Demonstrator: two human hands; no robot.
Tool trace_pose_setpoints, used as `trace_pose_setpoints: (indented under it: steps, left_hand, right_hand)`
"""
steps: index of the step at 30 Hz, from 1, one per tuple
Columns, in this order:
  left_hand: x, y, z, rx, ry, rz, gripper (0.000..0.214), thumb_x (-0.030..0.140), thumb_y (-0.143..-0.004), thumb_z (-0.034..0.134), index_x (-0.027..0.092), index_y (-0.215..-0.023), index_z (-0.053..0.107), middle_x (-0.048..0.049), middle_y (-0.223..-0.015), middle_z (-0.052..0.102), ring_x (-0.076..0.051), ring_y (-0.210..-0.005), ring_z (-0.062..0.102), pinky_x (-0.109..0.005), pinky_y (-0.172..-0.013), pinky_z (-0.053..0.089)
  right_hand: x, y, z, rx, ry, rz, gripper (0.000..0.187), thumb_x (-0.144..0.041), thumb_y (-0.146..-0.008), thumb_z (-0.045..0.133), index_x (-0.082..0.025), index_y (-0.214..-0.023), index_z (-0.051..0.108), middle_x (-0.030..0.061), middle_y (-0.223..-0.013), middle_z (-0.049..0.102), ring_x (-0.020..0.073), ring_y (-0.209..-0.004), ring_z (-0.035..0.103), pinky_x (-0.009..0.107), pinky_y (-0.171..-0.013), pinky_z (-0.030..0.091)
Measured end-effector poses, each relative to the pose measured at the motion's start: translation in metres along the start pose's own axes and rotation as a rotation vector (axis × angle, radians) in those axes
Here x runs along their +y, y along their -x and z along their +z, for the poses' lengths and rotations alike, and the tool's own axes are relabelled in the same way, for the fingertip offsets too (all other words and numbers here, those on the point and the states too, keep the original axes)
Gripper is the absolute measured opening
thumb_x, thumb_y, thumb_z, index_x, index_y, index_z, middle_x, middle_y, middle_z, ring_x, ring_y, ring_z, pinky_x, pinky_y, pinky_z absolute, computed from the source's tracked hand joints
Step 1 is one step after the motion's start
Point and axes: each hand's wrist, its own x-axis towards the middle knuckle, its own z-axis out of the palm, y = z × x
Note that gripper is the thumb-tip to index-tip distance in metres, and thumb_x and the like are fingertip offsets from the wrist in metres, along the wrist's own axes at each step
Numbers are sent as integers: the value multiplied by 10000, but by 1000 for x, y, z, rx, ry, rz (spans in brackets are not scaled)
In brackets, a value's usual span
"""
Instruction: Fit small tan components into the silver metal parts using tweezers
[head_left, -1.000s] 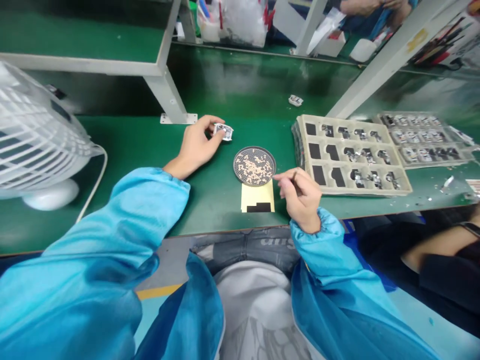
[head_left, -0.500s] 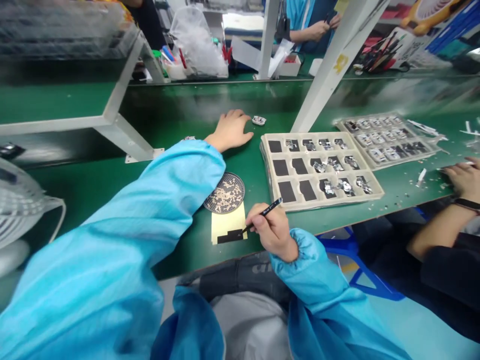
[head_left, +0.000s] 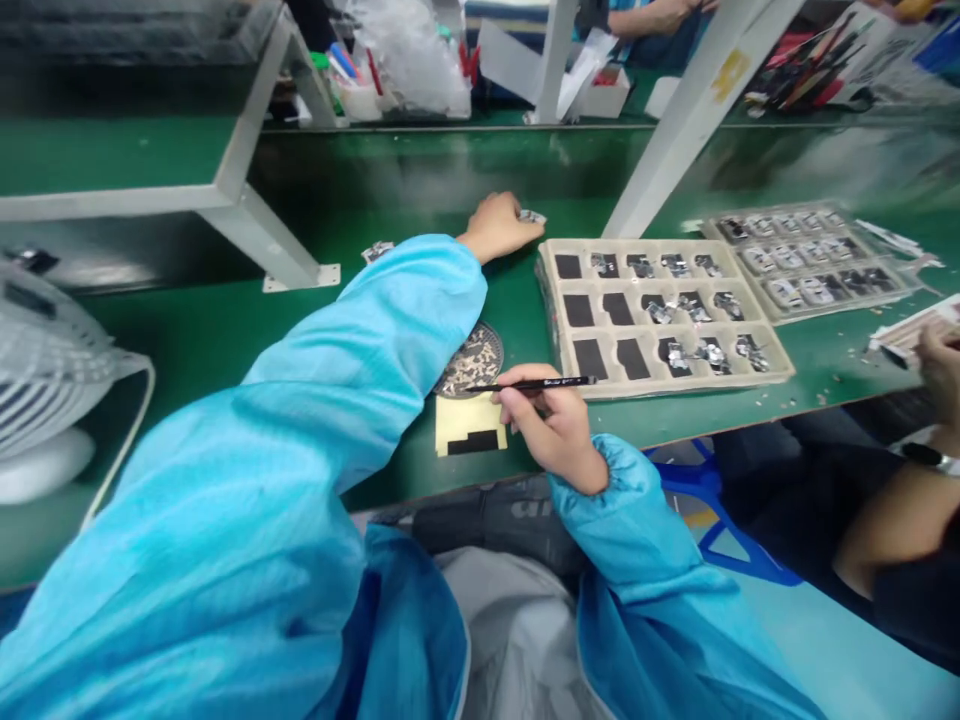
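At the back of the bench my left hand [head_left: 504,228] is closed, its thumb and fingertips around a small silver-and-white part [head_left: 533,217]. My right hand [head_left: 551,415] pinches slim black tweezers [head_left: 536,384], held almost level with the tip pointing left. That tip is over the near edge of a round dark mesh dish [head_left: 480,355] of small tan pieces; contact cannot be made out. Below the dish lies a yellow sticky pad [head_left: 450,420] bearing a black strip [head_left: 474,442]. My left sleeve hides part of the dish.
A cream compartment tray [head_left: 675,390] with silver parts in several pockets stands right of my hands. Behind it are a white post [head_left: 667,140] and a second tray [head_left: 817,307]. Another person's hand [head_left: 941,355] is at far right. A fan [head_left: 52,380] stands left.
My left hand has reached the small part and closed on it. My right hand has lifted the tweezers off the black strip and turned them level. The camera view has tilted downward.
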Motion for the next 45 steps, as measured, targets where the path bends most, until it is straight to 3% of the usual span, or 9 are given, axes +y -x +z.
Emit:
trace_pose_setpoints:
  steps: [2, 5, 9, 13, 20, 28, 32, 38, 45]
  left_hand:
    - [-2, 35, -13, 108, 110, 60, 310, 280, -764, 830, 174, -1013, 678, -155, -1150, 692, -334, -1148, 623, -501, -1067, 464]
    - [-2, 114, -31, 208, 364, 174, 438, 183, -709, 856, 209, -1069, 609, -103, -1138, 677, -289, -1116, 657, -432, -989, 522]
    - [-7, 224, -47, 150, 733, 77, 586, 248, -721, 859, 246, -1186, 503, -47, -1051, 666, -220, -948, 716, -333, -806, 569]
    - [-19, 279, -58, 82, 837, -8, 603, 179, -701, 837, 248, -1196, 498, -22, -1046, 692, -149, -863, 703, -239, -729, 552]
    - [-24, 287, -61, -89, 814, -39, 575, 114, -721, 808, 203, -1236, 566, -63, -1128, 715, -135, -872, 699, -206, -677, 505]
    - [-10, 297, -59, -179, 896, -157, 451, 173, -750, 821, 209, -1116, 560, -10, -949, 673, -130, -788, 687, -211, -632, 540]
    - [-12, 298, -58, -224, 934, -231, 350, 206, -791, 787, 216, -1034, 534, 33, -804, 629, -112, -594, 638, -221, -509, 538]
    - [-11, 299, -56, -218, 856, -263, 292, 164, -793, 751, 209, -1028, 585, 11, -767, 681, -147, -619, 695, -225, -512, 565]
    - [-10, 298, -57, -204, 829, -267, 276, 179, -797, 759, 196, -1034, 618, -4, -784, 720, -140, -609, 702, -223, -544, 576]
  right_hand:
    - [0, -2, 1, -47, 16, -40, 137, -318, -991, 710, -207, -1069, 729, 78, -1038, 746, 156, -833, 720, 274, -658, 610]
    - [-1, -3, 2, -175, 38, -83, 72, -261, -970, 736, -200, -1007, 743, 81, -1022, 770, 193, -970, 745, 303, -769, 642]
    - [-2, -2, 2, -218, 48, 63, 119, -305, -967, 745, -197, -1013, 727, 53, -955, 771, 165, -840, 765, 288, -751, 664]
    - [-2, 0, 2, -147, 12, 218, 236, -403, -933, 785, -196, -983, 683, 32, -883, 736, 154, -732, 752, 266, -661, 661]
    - [-8, -3, 2, -147, 12, 299, 259, -433, -930, 789, -205, -966, 673, 19, -851, 721, 148, -722, 748, 253, -654, 655]
    - [-12, -1, 1, -142, -38, 262, 210, -390, -960, 763, -208, -979, 661, 21, -852, 741, 152, -723, 744, 273, -660, 658]
    - [-9, 1, 1, -94, -27, 165, 167, -359, -980, 737, -223, -1006, 646, 25, -878, 744, 167, -748, 744, 308, -676, 669]
    - [-6, 5, 6, 106, 42, -146, 128, -354, -995, 706, -265, -1021, 618, 38, -889, 734, 193, -756, 731, 329, -594, 650]
    - [-3, 6, 6, 78, 156, -276, 66, -274, -973, 721, -271, -1014, 670, 58, -964, 774, 223, -795, 767, 415, -687, 686]
